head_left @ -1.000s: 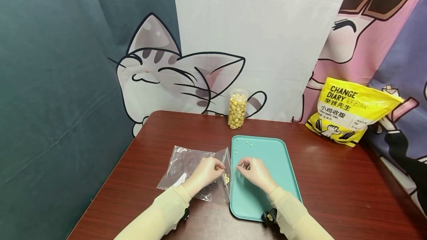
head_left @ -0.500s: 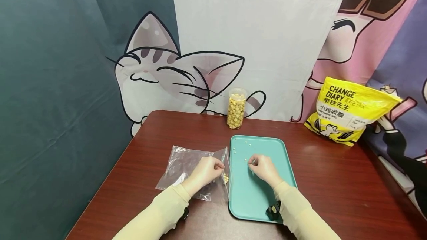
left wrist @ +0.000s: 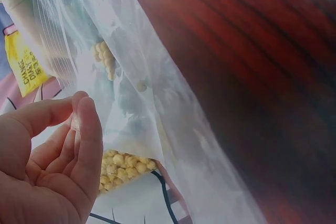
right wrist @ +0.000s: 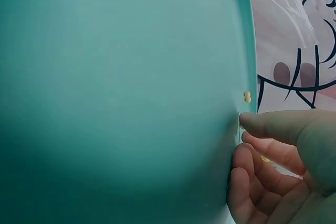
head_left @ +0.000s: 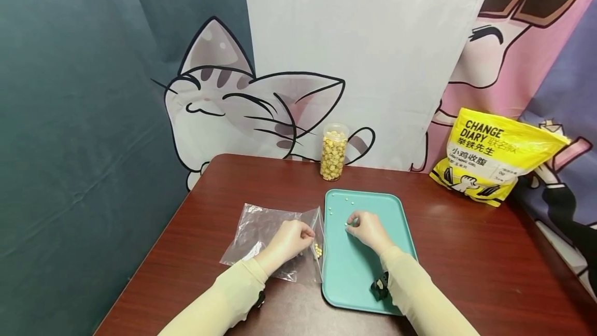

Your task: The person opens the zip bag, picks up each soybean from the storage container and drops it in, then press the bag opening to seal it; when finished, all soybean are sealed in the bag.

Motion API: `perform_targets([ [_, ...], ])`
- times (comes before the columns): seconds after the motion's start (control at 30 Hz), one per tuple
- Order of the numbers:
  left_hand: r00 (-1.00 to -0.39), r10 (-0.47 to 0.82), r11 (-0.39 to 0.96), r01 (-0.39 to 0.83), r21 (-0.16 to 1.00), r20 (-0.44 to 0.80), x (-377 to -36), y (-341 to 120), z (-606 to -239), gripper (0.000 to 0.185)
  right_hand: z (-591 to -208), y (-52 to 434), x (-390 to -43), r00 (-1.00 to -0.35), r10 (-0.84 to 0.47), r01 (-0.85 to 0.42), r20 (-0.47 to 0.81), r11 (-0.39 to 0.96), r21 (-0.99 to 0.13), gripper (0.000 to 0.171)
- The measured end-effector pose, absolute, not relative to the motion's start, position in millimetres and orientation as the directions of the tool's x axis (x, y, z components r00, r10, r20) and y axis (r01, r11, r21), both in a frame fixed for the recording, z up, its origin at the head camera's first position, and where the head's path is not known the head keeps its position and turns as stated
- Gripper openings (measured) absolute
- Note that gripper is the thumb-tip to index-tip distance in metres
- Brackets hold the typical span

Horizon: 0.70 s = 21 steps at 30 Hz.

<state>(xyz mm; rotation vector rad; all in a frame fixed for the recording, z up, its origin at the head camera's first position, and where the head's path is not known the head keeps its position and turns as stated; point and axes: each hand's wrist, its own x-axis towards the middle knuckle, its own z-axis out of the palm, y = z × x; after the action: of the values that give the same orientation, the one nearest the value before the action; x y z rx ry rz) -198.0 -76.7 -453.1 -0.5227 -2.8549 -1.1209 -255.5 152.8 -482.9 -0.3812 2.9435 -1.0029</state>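
The left hand [head_left: 288, 240] pinched the mouth edge of a clear zip bag [head_left: 261, 232] that lay on the dark wooden table [head_left: 466, 253], just left of the teal tray [head_left: 373, 284]; a few yellow pellets [head_left: 317, 250] sat inside the bag by its opening. The right hand [head_left: 368, 229] rested over the tray with fingers curled, a small pellet [head_left: 348, 223] at its fingertips; whether it was actually pinched could not be told. More loose pellets [head_left: 340, 202] lay at the tray's far left corner. Farther back stood a clear jar [head_left: 333, 152] of yellow pieces, and at the far right a yellow pouch [head_left: 494, 155]. The left wrist view showed the bag blurred, up close.
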Motion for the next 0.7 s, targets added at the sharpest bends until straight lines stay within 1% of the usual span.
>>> perform_targets([
  [0.33,-0.943,0.296,0.692,0.323,0.646,0.154,-198.5,-77.1,-453.9,0.014,-487.8,150.4,-259.5,-0.964,-0.251,-0.257,0.093,0.768,-0.586,0.007],
  [0.7,-0.943,0.291,0.697,0.325,0.640,0.162,-199.8,-78.7,-453.6,0.012,-486.0,146.7,-260.2,-0.954,-0.287,-0.282,0.083,0.773,-0.568,0.007],
])
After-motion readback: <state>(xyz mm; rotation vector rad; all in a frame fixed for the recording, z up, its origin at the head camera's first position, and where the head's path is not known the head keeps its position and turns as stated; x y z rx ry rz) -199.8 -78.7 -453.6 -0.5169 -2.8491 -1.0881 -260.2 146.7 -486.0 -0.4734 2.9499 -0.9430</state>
